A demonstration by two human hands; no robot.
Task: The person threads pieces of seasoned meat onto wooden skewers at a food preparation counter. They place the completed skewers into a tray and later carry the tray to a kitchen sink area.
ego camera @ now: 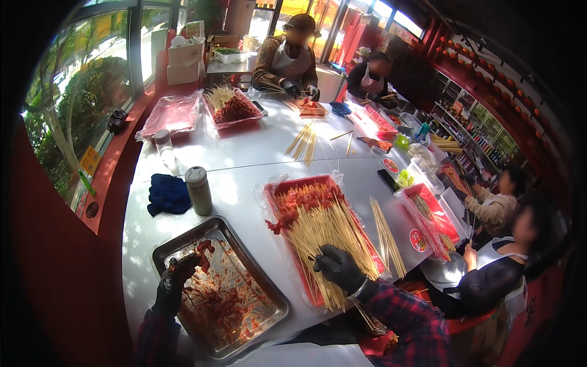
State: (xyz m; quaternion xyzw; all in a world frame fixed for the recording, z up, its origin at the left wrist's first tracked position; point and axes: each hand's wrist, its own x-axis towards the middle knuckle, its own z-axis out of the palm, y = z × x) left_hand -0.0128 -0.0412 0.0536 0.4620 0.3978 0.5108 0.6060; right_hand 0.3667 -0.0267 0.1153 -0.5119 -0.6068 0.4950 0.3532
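Observation:
My left hand (173, 285), in a black glove smeared with red sauce, pinches a piece of sauced meat (205, 256). It is over the left side of a steel tray (280, 300), where more red meat (224, 309) lies in the sauce. My gloved right hand (339, 269) is curled above the bare ends of many bamboo skewers (316, 229). Whether a skewer is between its fingers cannot be told. Those skewers lie in a red plastic-lined tray (271, 195), their meat-covered ends (305, 197) at the far side.
Loose skewers (387, 236) lie right of the red tray. A steel flask (199, 191) and a dark blue cloth (168, 194) stand beyond the steel tray. Across the table a gloved person (293, 59) handles skewers; more people sit at the right around red trays (433, 215).

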